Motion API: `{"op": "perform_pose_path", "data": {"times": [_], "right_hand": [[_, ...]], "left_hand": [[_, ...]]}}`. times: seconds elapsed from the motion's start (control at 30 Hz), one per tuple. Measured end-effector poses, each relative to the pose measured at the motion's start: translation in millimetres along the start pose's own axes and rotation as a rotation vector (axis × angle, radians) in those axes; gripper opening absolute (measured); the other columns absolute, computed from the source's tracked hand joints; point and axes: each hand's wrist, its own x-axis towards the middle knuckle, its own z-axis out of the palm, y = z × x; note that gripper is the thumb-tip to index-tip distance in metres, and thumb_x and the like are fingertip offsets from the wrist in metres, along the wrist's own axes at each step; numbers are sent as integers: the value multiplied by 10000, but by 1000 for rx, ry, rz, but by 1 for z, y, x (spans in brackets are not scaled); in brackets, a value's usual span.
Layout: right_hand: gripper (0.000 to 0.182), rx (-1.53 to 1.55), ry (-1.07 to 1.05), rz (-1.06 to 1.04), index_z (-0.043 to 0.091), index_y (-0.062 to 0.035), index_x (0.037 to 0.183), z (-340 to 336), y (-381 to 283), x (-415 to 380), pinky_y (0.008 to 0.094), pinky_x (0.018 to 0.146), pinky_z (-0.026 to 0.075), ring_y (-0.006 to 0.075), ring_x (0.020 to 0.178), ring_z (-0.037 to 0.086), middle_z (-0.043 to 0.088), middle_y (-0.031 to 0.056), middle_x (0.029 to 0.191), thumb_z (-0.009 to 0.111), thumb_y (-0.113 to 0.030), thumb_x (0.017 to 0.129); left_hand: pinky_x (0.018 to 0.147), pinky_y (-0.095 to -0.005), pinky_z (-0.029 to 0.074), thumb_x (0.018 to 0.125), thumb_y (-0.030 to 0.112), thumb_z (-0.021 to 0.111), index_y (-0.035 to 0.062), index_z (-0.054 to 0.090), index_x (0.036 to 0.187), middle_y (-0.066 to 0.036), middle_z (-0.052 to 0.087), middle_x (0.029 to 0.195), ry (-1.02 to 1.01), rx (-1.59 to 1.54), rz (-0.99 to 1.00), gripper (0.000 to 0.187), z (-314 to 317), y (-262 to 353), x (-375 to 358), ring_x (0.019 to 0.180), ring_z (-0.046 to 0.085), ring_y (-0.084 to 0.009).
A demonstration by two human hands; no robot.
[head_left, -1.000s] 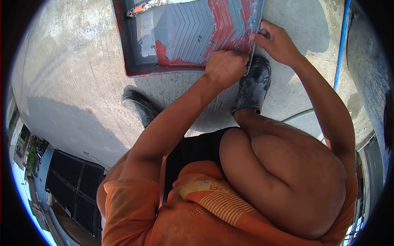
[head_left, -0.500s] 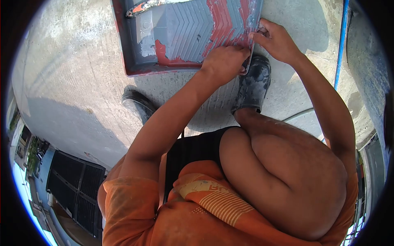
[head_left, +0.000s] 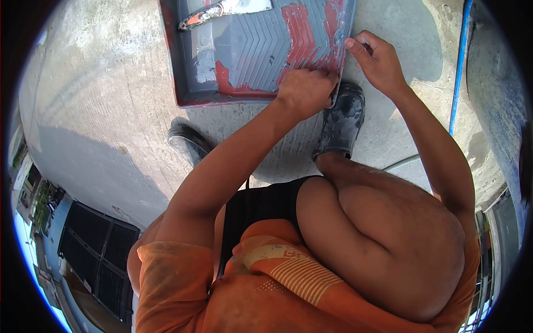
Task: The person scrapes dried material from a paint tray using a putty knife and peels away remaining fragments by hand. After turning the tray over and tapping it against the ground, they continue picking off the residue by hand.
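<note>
A grey paint tray (head_left: 252,44) with ribs and patches of peeling red paint is tilted in front of me. My left hand (head_left: 308,91) is closed over its near right corner, and the fingertips are hidden behind the rim. Beside the tray's right edge is my right hand (head_left: 383,64), its fingers curled and the thumb tip at the rim. Whatever lies between those fingers, if anything, is too small to make out. A paint-smeared putty knife (head_left: 202,16) with an orange and black handle rests in the tray's upper left.
Dark rubber shoes (head_left: 341,119) stand on the rough concrete floor (head_left: 105,105), just below the tray. A blue pipe or hose (head_left: 458,77) runs along the right, near a grey wall. A black gate (head_left: 100,252) shows at the lower left.
The tray and putty knife have shifted slightly right and down in view. My right hand has eased right, away from its tighter hold at the rim. My left hand keeps the corner.
</note>
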Motion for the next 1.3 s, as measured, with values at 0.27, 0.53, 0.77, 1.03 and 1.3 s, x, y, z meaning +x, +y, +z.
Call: {"op": "perform_pose_path", "data": {"times": [0.27,0.53,0.77,1.03,1.3], "right_hand": [[306,250,39,-62,685,-27,1098,1,-13,-8,257,626,474,77,691,581,667,21,825,641,-327,1061],[311,132,58,-73,694,-41,1117,-4,-8,-12,285,644,488,88,692,598,660,26,798,644,-342,1056],[299,102,53,-106,701,-40,1116,-2,-7,-8,282,668,495,93,701,605,668,33,799,648,-327,1054],[272,82,30,-103,703,-37,1116,-5,-7,-8,309,779,527,134,824,646,725,59,939,650,-296,1050],[283,92,36,-127,699,-40,1105,2,-4,-4,320,784,530,157,823,658,730,76,944,650,-312,1045]], "left_hand": [[827,-489,580,827,190,735,89,680,1040,-104,734,1027,120,-95,1,242,15,-12,-2,956,727,-349],[842,-465,579,846,139,758,155,733,1159,-71,717,1090,91,-74,165,314,-1,-26,-17,983,717,-336],[792,-417,592,865,156,723,194,748,1133,-25,725,1044,-6,115,203,272,-1,-27,-9,957,737,-271],[768,-431,583,901,115,594,158,734,1025,-37,693,971,-31,101,391,191,0,-30,-7,942,731,-266],[848,-459,535,899,88,599,69,672,1025,-119,634,1016,72,54,427,147,12,-35,-12,971,682,-355]]}}
